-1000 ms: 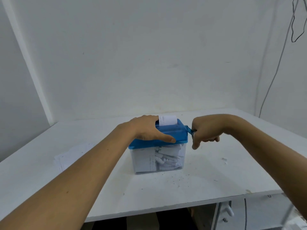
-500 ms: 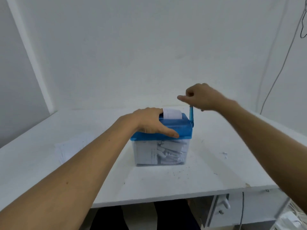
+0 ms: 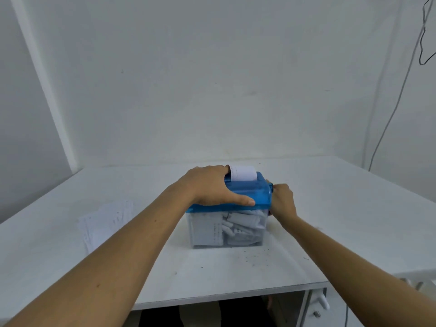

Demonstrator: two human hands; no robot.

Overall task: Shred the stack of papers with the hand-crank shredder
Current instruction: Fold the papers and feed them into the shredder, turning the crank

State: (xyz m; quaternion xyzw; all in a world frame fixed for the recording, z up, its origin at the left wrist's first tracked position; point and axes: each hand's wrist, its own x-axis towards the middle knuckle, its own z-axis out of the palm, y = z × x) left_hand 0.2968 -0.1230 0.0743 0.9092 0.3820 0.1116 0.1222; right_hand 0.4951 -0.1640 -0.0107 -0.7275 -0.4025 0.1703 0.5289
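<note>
Blue-lidded, clear-binned plastic hand-crank shredder [image 3: 250, 194] sits dead ahead on the white surface [image 3: 330, 208], its long axis running left to right. The left hand [image 3: 212, 187] lies flat on the lid, thumb along the front edge, pinning it. The right hand [image 3: 282, 201] is curled low at the right end, beside the crank hub [image 3: 270, 185], seemingly round the handle it hides. A white sheet [image 3: 243, 173] stands in the slot. The loose stack of white papers [image 3: 106, 220] lies off to the left, nearer the left hand.

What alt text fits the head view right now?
A person's left hand presses on the blue shredder lid while the right hand grips the crank at its side, a sheet sticking up from the slot. Strips fill the clear bin; more papers lie left on the table.
</note>
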